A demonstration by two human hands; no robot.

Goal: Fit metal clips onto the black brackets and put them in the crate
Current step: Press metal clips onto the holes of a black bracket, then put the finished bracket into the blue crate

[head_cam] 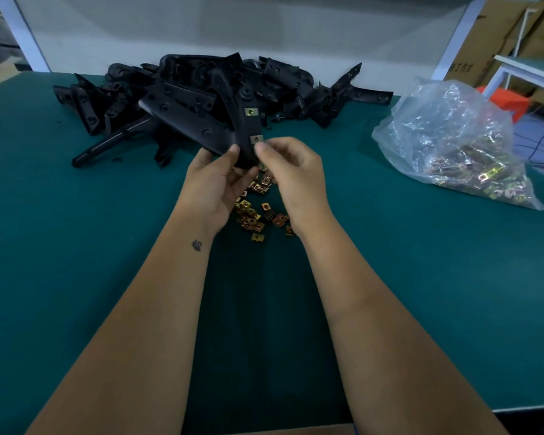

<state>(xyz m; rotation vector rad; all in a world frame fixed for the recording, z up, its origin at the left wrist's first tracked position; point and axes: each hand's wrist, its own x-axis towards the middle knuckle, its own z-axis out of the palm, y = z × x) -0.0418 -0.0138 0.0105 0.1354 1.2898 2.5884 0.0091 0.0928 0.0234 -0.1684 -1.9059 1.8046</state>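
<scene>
A black bracket (245, 127) stands nearly upright above the table, and my left hand (215, 180) grips its lower end. It carries two metal clips: one higher up (249, 111), one near the bottom (257, 139). My right hand (291, 171) has its thumb and fingers curled at the lower clip on the bracket's right edge. Loose brass-coloured clips (255, 211) lie scattered on the green table under my hands. A heap of black brackets (182, 95) lies further back.
A clear plastic bag (453, 136) full of clips sits at the right of the green table (76, 246). White frame posts and cardboard boxes stand behind. A cardboard edge (296, 430) shows at the bottom, below the table's near edge.
</scene>
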